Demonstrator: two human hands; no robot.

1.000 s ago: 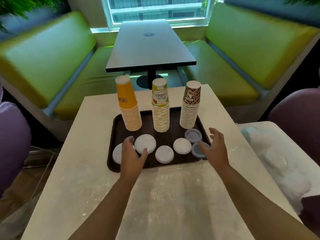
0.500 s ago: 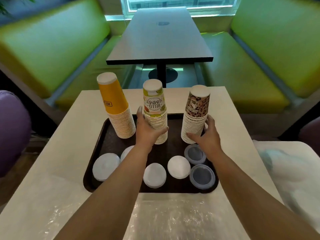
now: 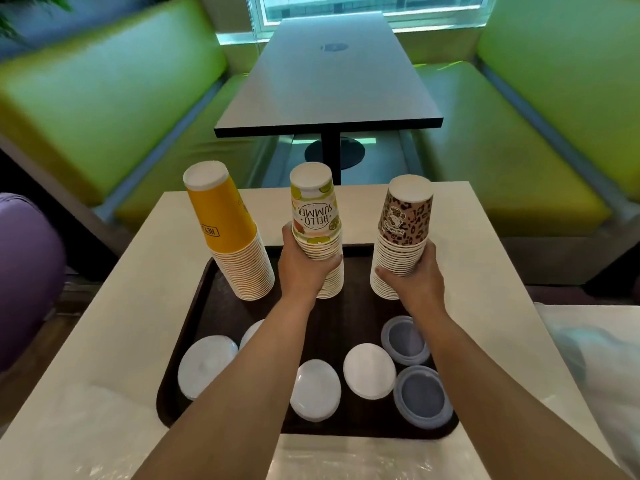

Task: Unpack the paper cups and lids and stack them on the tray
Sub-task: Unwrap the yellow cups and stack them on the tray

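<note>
Brown plastic forms the tray, which sits on a pale table. A second ago both hands hovered low over the lids at the tray's near edge; now they have reached forward to the cup stacks. Three upside-down stacks stand along the far side of the tray: a yellow stack on the left, untouched, a "HELLO SUMMER" stack in the middle, and a leopard-print stack on the right. Nearer the person, white lids and two bluish clear lids lie flat on the tray, partly hidden by the forearms. Crumpled clear wrapping lies on the table's right side. Beyond stand a dark table and green benches. The left hand curls around the middle stack's lower rims. The right hand wraps the leopard-print stack likewise, thumb in front.
</note>
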